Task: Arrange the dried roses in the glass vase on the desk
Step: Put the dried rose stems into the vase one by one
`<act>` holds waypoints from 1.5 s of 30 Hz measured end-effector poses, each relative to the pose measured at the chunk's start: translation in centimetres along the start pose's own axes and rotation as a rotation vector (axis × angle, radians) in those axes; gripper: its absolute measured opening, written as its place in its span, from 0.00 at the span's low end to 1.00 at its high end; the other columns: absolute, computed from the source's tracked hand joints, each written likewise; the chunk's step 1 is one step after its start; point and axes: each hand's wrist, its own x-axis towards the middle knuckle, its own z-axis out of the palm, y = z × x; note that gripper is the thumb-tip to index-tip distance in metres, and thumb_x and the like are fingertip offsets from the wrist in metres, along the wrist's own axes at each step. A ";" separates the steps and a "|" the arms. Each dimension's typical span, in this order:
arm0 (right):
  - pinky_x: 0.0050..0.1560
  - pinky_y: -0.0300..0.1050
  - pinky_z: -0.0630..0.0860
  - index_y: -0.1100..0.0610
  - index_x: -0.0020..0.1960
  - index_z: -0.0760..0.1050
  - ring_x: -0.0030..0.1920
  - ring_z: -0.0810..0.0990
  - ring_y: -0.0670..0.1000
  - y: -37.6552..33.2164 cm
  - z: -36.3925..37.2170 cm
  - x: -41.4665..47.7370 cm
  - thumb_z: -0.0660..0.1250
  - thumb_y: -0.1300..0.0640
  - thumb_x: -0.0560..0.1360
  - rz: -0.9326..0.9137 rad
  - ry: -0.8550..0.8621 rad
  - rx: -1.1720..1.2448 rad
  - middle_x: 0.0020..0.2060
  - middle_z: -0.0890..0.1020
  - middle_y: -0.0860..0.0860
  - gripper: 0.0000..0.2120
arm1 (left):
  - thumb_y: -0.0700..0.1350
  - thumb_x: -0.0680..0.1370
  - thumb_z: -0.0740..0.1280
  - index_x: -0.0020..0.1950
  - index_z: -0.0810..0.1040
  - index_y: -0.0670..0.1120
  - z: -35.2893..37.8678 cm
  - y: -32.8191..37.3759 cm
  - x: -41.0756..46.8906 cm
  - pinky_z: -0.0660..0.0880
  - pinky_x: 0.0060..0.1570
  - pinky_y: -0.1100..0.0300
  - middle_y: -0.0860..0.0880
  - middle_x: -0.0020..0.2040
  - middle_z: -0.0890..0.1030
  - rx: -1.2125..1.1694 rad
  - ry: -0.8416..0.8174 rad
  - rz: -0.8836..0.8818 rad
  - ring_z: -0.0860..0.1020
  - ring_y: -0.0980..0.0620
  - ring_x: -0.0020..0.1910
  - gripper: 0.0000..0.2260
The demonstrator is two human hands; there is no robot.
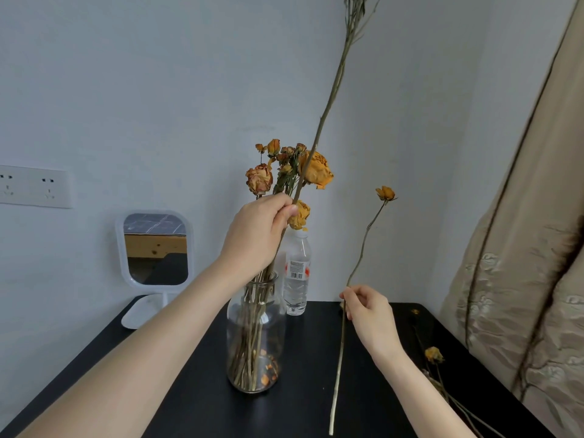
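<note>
The step in hand looks like adding stems to the bunch. The glass vase (274,327) stands mid-desk (189,393), holding a cluster of dried roses (317,170) whose blooms rise above the left hand (257,232). That hand curls its fingers and thumb round a tall stem (335,80) that slants up to the right and out of the top of the view. Its foot seems to run down into the vase mouth, though hand and wrist hide that part.

To the right, the right hand (371,312) pinches a single rose (385,193) partway along its stem, bloom upward, cut end hanging nearer over the desk.

Next, the tall stem probably needs seating among the others, then the single rose must swing left and be fed into the neck. More loose roses (433,355) lie at the right edge. A water bottle (297,279) stands just behind the vase.
</note>
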 end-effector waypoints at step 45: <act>0.32 0.33 0.70 0.53 0.42 0.76 0.29 0.72 0.43 1.2 1.5 0.0 0.62 0.56 0.78 0.012 -0.038 -0.016 0.27 0.75 0.47 0.08 | 0.50 0.76 0.65 0.45 0.82 0.44 1.5 -3.0 -3.1 0.77 0.46 0.54 0.51 0.28 0.76 0.094 -0.198 -0.447 0.78 0.49 0.32 0.11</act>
